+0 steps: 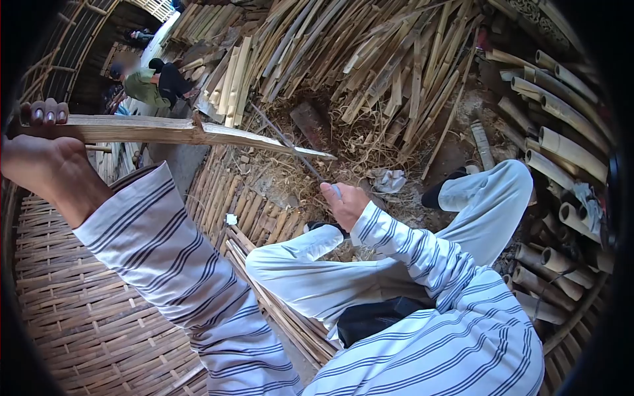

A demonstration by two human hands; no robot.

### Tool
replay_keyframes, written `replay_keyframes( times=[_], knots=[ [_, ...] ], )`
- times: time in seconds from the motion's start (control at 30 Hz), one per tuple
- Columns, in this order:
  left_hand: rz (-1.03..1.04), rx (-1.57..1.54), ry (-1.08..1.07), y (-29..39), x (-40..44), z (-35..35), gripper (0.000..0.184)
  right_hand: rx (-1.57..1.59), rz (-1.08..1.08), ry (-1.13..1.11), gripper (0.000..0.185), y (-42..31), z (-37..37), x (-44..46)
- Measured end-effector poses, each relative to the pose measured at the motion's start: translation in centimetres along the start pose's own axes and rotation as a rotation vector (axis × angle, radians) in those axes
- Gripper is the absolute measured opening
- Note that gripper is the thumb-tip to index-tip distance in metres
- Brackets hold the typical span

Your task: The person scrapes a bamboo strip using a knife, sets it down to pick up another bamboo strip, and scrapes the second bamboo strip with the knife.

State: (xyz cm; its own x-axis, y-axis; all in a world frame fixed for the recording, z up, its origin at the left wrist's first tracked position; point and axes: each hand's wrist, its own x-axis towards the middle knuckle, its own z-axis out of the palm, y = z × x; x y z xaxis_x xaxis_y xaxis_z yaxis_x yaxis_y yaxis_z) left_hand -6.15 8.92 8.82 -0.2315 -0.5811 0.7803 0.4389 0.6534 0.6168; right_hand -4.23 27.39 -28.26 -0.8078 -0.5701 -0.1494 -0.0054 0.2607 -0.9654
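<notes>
My left hand (54, 153) is raised at the far left, its fingers wrapped round one end of a split bamboo strip (152, 131). The strip runs nearly level to the right, with a node partway along and a thinner, paler far end. In front of my knees, my right hand (350, 208) is closed on the handle of a long knife (312, 169). Its narrow blade points up and to the left and crosses the strip near its thin end; whether the edge touches the bamboo I cannot tell. The handle is mostly hidden by my fingers.
A big heap of split bamboo strips (376, 59) lies ahead, with shavings (300, 188) and a dark block (309, 124) before it. Cut bamboo tubes (568, 142) are stacked at right. Woven bamboo matting (99, 297) covers the left side. Another person (148, 86) sits farther back.
</notes>
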Motion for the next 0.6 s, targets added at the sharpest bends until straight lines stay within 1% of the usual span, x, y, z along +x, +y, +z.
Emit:
replay_keyframes(
  times=[0.07,0.1,0.2,0.27,0.33,0.4,0.47,0.5,0.53,0.6],
  knots=[
    [0.005,-0.054,0.0,0.1,-0.7,0.3,0.02,0.069,-0.05,-0.002,0.052,-1.8,0.0,-0.8],
    [0.05,-0.084,-0.055,-0.2,-0.8,-0.2,0.015,0.07,-0.076,-0.018,0.051,-3.1,-0.3,-0.9],
    [0.16,0.137,-0.115,0.0,-2.9,-0.9,0.013,0.152,-0.108,-0.072,0.05,-6.4,-0.9,-1.1],
    [0.092,0.029,-0.255,-0.3,-1.8,-2.5,0.013,0.181,-0.143,-0.019,0.05,-5.0,0.5,-0.8],
    [0.031,-0.085,-0.397,-0.9,1.1,-5.0,0.013,0.181,-0.197,0.065,0.05,-2.8,2.0,-0.4],
    [-0.014,-0.203,-0.534,-0.5,2.7,-5.8,0.014,0.092,-0.209,0.045,0.048,-2.2,1.6,-0.2],
    [0.019,-0.133,-0.371,-0.8,2.5,-5.9,0.015,0.001,-0.213,0.01,0.047,-1.7,1.3,-0.4],
    [0.073,0.001,-0.146,-0.3,-0.6,-3.2,0.016,0.061,-0.229,0.043,0.047,-2.2,1.5,-0.5],
    [0.136,0.129,0.08,0.0,-2.0,-1.6,0.017,0.056,-0.213,0.037,0.048,-2.6,1.7,-0.7],
    [0.087,-0.045,-0.096,-0.6,1.0,-3.7,0.019,0.043,-0.188,0.039,0.049,-3.5,2.0,-1.0]
  ],
)
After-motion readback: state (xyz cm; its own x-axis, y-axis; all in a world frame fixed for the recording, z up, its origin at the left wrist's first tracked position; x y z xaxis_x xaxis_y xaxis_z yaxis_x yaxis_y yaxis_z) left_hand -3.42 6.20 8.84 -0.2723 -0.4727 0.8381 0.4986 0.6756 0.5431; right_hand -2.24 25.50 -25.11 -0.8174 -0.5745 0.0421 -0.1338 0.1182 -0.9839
